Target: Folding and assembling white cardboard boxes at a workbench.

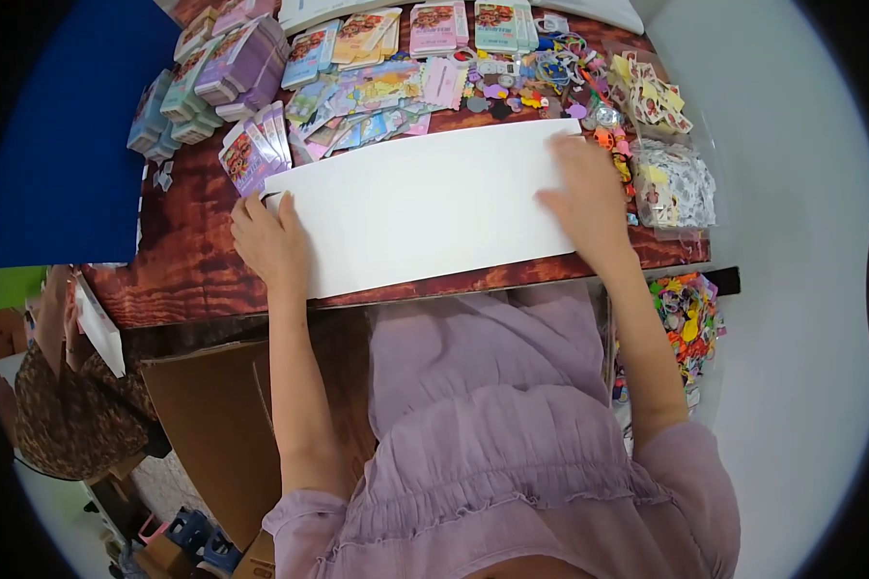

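A long white sheet or panel (pixel 434 207) lies aslant along the front of the table, its right end farther from me than its left. At its left end my left hand (pixel 272 241) is closed around the edge, thumb on the white face and fingers over the side. My right hand (pixel 589 198) is over the right end, slightly blurred, with its thumb apart from the outstretched fingers. Beyond the sheet's upper left corner lie purple card packs (pixel 254 150). Several printed cards and pouches (pixel 377 101) spread out behind the sheet.
Stacked card boxes (pixel 237 72) stand at the back left. Small colourful trinkets (pixel 507 92) lie behind the sheet. Clear bags of small pieces (pixel 676 188) sit at the right edge. Below are a trinket-filled container (pixel 686 323) and a cardboard box (pixel 208 415).
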Demonstrator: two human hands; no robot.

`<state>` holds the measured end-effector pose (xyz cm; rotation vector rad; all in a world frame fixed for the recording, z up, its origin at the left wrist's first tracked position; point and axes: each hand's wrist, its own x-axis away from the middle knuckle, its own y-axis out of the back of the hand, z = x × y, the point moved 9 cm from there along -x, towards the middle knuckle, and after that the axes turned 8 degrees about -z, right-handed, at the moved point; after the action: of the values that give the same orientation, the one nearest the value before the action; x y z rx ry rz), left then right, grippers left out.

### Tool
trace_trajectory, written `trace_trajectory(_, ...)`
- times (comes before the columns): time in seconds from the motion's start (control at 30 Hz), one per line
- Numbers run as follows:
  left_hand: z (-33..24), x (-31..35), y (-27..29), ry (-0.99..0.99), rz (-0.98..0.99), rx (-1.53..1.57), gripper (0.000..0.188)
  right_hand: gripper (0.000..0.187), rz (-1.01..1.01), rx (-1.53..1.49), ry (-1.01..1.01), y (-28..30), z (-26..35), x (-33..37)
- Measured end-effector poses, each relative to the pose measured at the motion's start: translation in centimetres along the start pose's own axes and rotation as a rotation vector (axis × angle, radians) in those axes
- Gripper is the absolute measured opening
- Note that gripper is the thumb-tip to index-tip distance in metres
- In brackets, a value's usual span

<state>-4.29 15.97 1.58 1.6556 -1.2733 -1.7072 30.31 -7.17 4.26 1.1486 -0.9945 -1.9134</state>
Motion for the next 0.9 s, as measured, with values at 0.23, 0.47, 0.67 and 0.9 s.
trace_trajectory(0.23,-14.4,7.6,5.5,-0.632,0.358,0.796,0.033,0.054,0.291,-0.174,0.423,-0.8,7.2,3.8)
trace_trajectory(0.47,-16.8,9.5,5.3,-0.671,0.461,0.781,0.041,0.052,0.331,-0.131,0.511,-1.3,7.5,3.5)
trace_trajectory(0.67,-16.7,9.0,6.9,-0.727,0.372,0.799,0.037,0.049,0.303,-0.048,0.604,-0.7,8.1,3.7)
trace_trajectory(0.9,-17.3,9.9,6.8,-0.744,0.368,0.781,0.037,0.039,0.281,0.054,0.752,-1.1,8.8,5.7)
